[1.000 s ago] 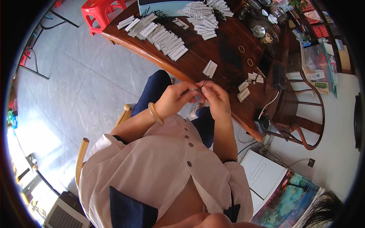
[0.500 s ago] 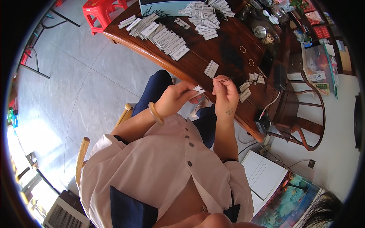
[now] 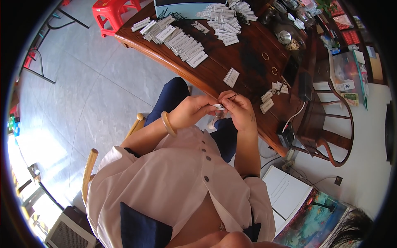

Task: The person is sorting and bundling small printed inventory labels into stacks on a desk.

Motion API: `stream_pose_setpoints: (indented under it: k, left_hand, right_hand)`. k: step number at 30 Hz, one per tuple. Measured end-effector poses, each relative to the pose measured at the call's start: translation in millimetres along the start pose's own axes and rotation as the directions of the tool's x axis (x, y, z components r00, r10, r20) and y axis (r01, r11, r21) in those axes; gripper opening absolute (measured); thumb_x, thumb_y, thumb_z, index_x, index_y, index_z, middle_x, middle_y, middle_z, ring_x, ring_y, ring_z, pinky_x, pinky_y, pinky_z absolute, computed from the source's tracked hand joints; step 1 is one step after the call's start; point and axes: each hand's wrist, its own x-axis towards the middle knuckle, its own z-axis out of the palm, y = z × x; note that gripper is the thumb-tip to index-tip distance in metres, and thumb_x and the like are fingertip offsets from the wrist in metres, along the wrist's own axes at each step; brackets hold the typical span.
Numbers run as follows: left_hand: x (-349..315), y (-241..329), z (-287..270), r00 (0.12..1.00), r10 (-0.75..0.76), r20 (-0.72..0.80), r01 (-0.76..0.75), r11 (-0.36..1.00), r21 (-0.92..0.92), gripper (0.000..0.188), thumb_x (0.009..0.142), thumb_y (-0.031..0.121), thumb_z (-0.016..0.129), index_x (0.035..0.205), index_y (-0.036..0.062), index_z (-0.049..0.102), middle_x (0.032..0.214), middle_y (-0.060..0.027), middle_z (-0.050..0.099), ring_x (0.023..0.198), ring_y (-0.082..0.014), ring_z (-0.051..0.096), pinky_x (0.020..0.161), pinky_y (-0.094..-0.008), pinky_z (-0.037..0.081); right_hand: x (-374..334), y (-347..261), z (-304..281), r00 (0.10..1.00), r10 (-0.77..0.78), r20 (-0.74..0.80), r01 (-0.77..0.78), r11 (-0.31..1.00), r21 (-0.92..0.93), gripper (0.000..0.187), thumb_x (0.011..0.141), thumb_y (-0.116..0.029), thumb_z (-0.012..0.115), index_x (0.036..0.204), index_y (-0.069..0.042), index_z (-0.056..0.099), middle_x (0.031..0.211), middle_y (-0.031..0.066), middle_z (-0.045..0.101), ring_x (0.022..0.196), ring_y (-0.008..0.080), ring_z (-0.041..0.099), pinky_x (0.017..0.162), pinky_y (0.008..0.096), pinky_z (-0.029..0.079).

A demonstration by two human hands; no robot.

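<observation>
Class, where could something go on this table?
Bare tabletop shows between the long tag row and small tag stack, and between that stack and the rightmost tags. Crowded: far end, around the blue box; far right, among glassware.

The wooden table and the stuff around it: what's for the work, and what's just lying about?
Seems for the work:
- white card, in left hand
- dark cord, in right hand
- piled cards

Probably just lying about:
- phone
- red stool
</observation>
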Motion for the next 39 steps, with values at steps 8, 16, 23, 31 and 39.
stream_pose_setpoints:
  k: [8,16,23,31,39]
  left_hand:
    - [1,-5,-8,0.997,-0.069,-0.032,0.072,0.991,0.108,0.013,0.096,0.007,0.056,0.102,-0.0041,0.060,0.092,-0.0091,0.068,0.080,-0.0145,0.067,0.072,-0.0266,0.054]
    - [5,-4,-11,0.983,-0.161,-0.086,0.175,0.967,0.184,0.019,0.090,0.009,0.065,0.107,0.0021,0.064,0.089,-0.0092,0.069,0.087,-0.0180,0.068,0.071,-0.0290,0.054]
    - [8,23,-9,0.993,-0.061,-0.102,0.058,0.998,-0.035,0.028,0.087,-0.001,0.065,0.114,0.0036,0.060,0.111,-0.0094,0.064,0.106,-0.0155,0.061,0.079,-0.0286,0.054]
    - [3,2,-5,0.989,-0.098,-0.107,0.072,0.971,-0.227,0.026,0.089,-0.007,0.059,0.114,0.0012,0.059,0.108,-0.0093,0.063,0.099,-0.0160,0.062,0.080,-0.0286,0.053]
    - [8,7,0,0.969,-0.197,-0.152,0.156,0.957,-0.245,0.010,0.093,0.002,0.057,0.099,-0.0039,0.063,0.102,-0.0083,0.065,0.094,-0.0150,0.064,0.080,-0.0273,0.053]
  right_hand:
    - [-12,-19,11,0.985,-0.120,-0.128,0.109,0.990,-0.087,0.009,0.093,-0.008,0.059,0.090,0.001,0.060,0.091,0.0044,0.061,0.067,0.0071,0.050,0.063,0.0214,0.041]
    - [-1,-13,17,0.945,-0.315,-0.089,0.242,0.856,-0.457,0.005,0.090,-0.004,0.061,0.089,0.001,0.062,0.096,0.0069,0.060,0.073,0.0103,0.054,0.065,0.0239,0.045]
    - [-9,-13,22,0.885,-0.458,0.083,0.350,0.537,-0.768,0.010,0.080,-0.005,0.070,0.090,-0.005,0.069,0.094,0.0075,0.054,0.089,0.0228,0.055,0.078,0.0331,0.045]
    - [-14,-8,21,0.827,-0.517,-0.221,0.362,0.791,-0.494,0.013,0.082,0.002,0.070,0.093,0.000,0.065,0.091,0.0083,0.061,0.077,0.0115,0.058,0.066,0.0238,0.047]
    - [-19,-7,37,0.717,-0.610,0.337,0.573,0.240,-0.784,0.025,0.072,-0.002,0.076,0.093,-0.010,0.065,0.087,0.0039,0.064,0.073,0.0245,0.061,0.065,0.0360,0.047]
